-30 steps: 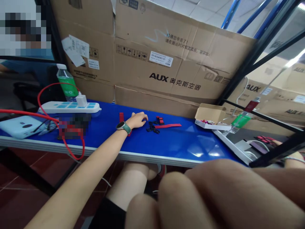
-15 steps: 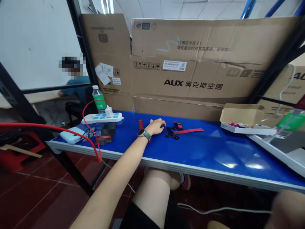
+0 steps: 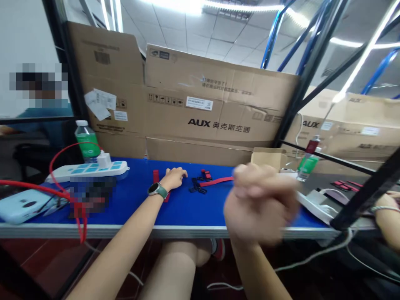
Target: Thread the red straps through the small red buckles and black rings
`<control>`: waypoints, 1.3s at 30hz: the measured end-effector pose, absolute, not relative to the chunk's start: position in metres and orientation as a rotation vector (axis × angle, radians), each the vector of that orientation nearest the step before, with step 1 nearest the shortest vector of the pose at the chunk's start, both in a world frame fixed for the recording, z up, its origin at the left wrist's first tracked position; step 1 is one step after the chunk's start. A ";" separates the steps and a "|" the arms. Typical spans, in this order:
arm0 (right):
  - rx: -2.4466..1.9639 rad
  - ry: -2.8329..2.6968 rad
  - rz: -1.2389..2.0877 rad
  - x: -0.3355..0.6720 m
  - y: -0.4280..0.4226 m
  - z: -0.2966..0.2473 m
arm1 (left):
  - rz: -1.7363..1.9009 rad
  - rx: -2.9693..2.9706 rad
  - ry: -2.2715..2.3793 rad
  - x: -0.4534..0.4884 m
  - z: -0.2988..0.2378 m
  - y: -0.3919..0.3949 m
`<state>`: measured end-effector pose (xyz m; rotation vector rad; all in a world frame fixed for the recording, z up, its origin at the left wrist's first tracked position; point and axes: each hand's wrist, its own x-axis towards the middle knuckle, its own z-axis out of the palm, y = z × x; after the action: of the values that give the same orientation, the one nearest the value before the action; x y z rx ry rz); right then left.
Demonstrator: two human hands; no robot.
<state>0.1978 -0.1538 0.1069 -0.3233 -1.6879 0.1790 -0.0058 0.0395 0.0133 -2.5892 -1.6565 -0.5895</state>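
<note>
My left hand (image 3: 173, 178), with a watch (image 3: 153, 188) at its wrist, rests over the blue tabletop with its fingers extended and apart. A red strap (image 3: 156, 175) passes under this hand and wrist. Just right of its fingertips lie black buckles (image 3: 197, 186), a small folded red strap (image 3: 206, 174) and a longer red strap (image 3: 216, 181). Raised close to the camera, my right hand (image 3: 259, 202) is blurred by motion. Its fingers look curled into a fist, with nothing visible in them, and it covers the long strap's right end.
At left are a white power strip (image 3: 90, 168), a green-labelled bottle (image 3: 87, 142), a light-blue device (image 3: 26, 205) and a red cable (image 3: 34, 186). An open cardboard box (image 3: 268, 157) stands behind my right hand. Another person's hand (image 3: 387, 202) is at far right, near red straps (image 3: 345, 185).
My right hand has come up from the lower right corner to above the table's front edge. The camera has turned right. My left hand stays over the red strap.
</note>
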 end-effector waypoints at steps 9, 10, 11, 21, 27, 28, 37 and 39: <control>-0.831 -2.273 0.157 0.239 0.029 0.069 | -0.667 -2.498 -1.674 -0.012 0.015 0.045; -0.895 -2.246 0.138 0.247 0.039 0.055 | -0.670 -2.492 -1.682 -0.012 0.015 0.045; -0.959 -2.231 0.123 0.254 0.046 0.042 | -0.667 -2.484 -1.692 -0.012 0.015 0.046; -1.214 -2.423 -0.093 0.261 0.046 0.014 | -0.638 -2.661 -1.580 -0.016 0.021 0.036; -1.402 -2.440 -0.131 0.256 0.037 0.015 | -0.675 -2.863 -1.409 -0.004 0.025 0.029; -1.442 -2.406 -0.137 0.258 0.037 0.016 | -0.680 -2.902 -1.364 -0.002 0.024 0.027; -1.667 -2.252 -0.105 0.271 0.038 0.018 | -0.531 -3.074 -1.166 0.018 0.011 0.023; -1.739 -2.200 -0.137 0.263 0.038 0.017 | -0.546 -3.056 -1.182 0.020 0.007 0.026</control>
<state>0.2633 0.0381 0.0166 -1.7387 -2.2003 -0.1366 0.0197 0.0260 0.0073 -3.0556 -1.1817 -0.5461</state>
